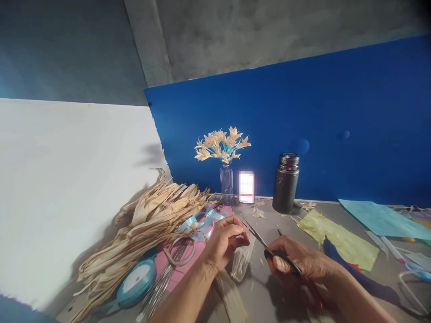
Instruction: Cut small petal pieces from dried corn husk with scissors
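My left hand [225, 240] pinches a small pale strip of dried husk [243, 258] that hangs down toward the table. My right hand [299, 260] grips black-handled scissors [261, 240], whose blades point up and left and meet the husk piece by my left fingertips. Just to the left lies a big pile of dried corn husks [151, 224].
A small glass vase of husk flowers [224, 154] and a dark jar [285, 183] stand against the blue board [336, 125]. Light-blue ribbon [202, 222], a ribbon spool [136, 280] and wires [161, 282] lie on a pink sheet. Yellow-green paper [340, 240] and light-blue paper [380, 220] lie at right.
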### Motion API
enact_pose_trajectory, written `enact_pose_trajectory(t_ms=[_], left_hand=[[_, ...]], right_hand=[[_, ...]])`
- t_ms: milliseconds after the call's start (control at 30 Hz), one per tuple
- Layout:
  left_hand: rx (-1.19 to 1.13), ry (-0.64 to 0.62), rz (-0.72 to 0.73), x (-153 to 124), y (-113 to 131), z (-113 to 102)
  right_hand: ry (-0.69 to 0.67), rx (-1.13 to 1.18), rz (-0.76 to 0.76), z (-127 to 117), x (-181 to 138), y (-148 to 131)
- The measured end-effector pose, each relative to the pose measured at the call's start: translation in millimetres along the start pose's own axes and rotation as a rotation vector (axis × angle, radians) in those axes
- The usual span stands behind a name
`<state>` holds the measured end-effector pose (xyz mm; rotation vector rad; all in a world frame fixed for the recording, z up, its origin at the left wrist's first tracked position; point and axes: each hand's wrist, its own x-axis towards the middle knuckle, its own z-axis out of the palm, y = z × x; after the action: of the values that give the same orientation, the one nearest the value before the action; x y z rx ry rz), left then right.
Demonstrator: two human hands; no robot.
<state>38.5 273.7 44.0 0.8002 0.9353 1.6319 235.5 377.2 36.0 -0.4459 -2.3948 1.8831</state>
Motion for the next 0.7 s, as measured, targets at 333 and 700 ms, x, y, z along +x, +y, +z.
enact_pose_trajectory(t_ms=[333, 700], left_hand=[[0.106, -0.007, -0.07, -1.9, 2.0, 1.1], [0.12, -0.057, -0.082, 0.9, 1.5, -5.8]], right_hand=[[-0.03, -0.045, -0.003, 1.6, 0.9, -5.2], [-0.033, -0.065, 0.03, 0.3, -0.2, -1.4]])
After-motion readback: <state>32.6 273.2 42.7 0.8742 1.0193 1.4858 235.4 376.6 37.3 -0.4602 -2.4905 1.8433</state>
